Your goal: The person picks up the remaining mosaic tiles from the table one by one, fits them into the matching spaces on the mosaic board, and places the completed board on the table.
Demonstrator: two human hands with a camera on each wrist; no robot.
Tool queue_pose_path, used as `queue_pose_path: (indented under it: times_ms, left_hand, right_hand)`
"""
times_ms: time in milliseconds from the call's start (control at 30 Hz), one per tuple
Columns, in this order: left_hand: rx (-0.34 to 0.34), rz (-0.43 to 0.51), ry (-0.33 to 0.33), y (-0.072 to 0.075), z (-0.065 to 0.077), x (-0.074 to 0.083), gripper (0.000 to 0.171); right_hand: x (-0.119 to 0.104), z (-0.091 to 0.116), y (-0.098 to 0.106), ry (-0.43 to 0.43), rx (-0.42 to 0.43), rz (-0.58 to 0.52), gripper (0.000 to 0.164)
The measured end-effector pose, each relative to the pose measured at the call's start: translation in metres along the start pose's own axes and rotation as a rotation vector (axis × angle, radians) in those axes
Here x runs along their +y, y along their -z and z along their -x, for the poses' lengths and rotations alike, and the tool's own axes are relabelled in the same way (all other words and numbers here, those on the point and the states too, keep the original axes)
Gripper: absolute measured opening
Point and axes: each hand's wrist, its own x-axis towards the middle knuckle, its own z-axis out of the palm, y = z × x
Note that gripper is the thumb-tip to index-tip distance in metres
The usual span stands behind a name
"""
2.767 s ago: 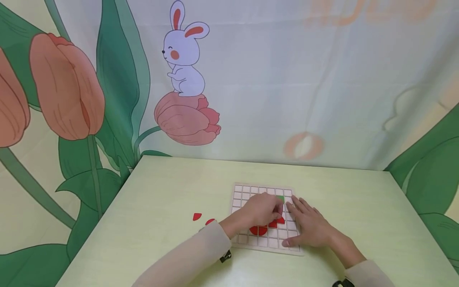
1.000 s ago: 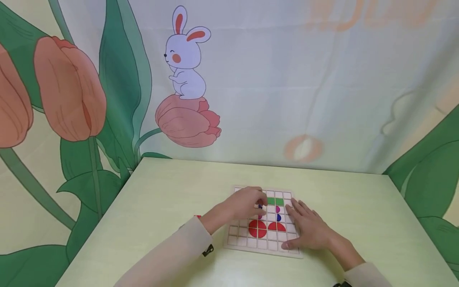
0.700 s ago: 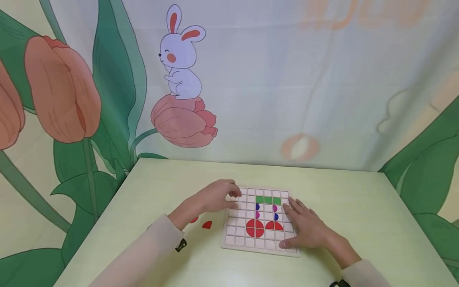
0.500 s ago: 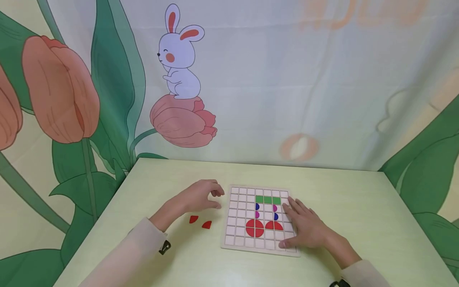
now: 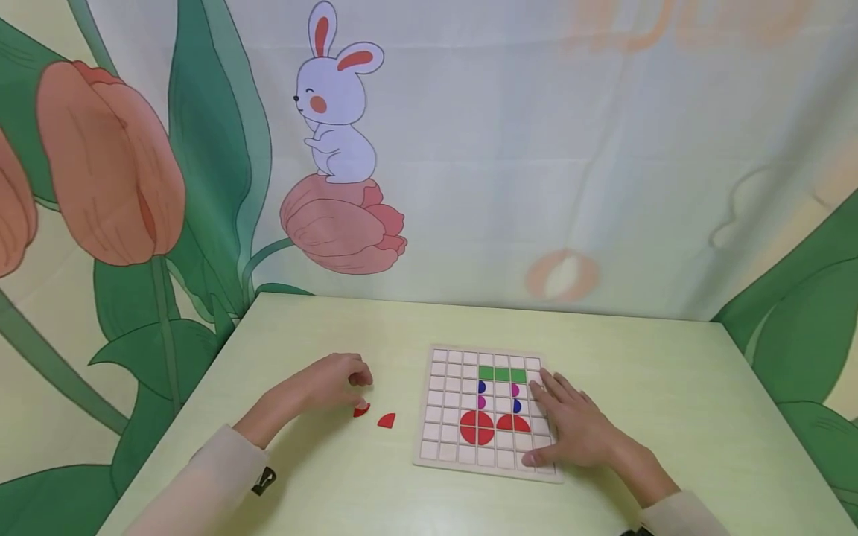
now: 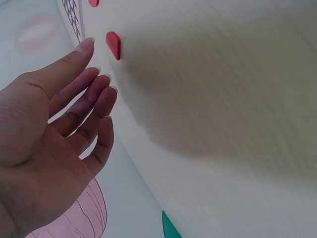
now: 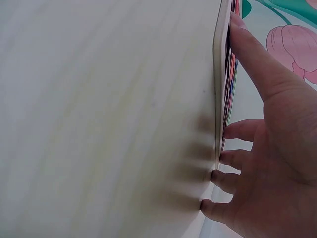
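Hovering to the left of the grid board (image 5: 450,412), the person's left hand (image 5: 331,381) has its fingers loosely bent and slightly apart, the thumb parted from them and nothing held between. Its thumb tip overlaps the left red quarter piece (image 5: 359,413) in the head view; whether the two touch cannot be told. Another red quarter piece (image 5: 386,421) lies flat nearer the board's left edge, well clear of it. At the board's right side rests the right hand (image 5: 575,424), its fingers spread apart and clamped on nothing, fingertips along the right edge and thumb over the near right part.

Three green squares (image 5: 502,375) sit in a row toward the board's far edge. Around the board's middle are two blue half discs (image 5: 517,406) and two magenta half discs (image 5: 515,389), one of each colour in either of two columns. Closer to the board's near edge, four red quarters make a full circle (image 5: 471,422), and two more make a half circle (image 5: 506,424) farther toward the board's right side. Pale table (image 5: 335,327) surrounds the board, and beyond its far edge hangs a backdrop (image 5: 482,164) with a printed rabbit (image 5: 345,152).
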Motion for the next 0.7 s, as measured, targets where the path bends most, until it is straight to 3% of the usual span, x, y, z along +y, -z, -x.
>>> queue_pose_path:
  times_ms: [200, 700]
  left_hand:
    - [-0.037, -0.032, -0.075, -0.004, 0.007, -0.011, 0.027]
    - [-0.033, 0.028, -0.186, -0.012, 0.011, -0.015, 0.018]
  right_hand:
    - [0.0, 0.001, 0.0, 0.003, 0.007, -0.006, 0.13]
    - [-0.002, -0.001, 0.0, -0.014, -0.006, -0.001, 0.13]
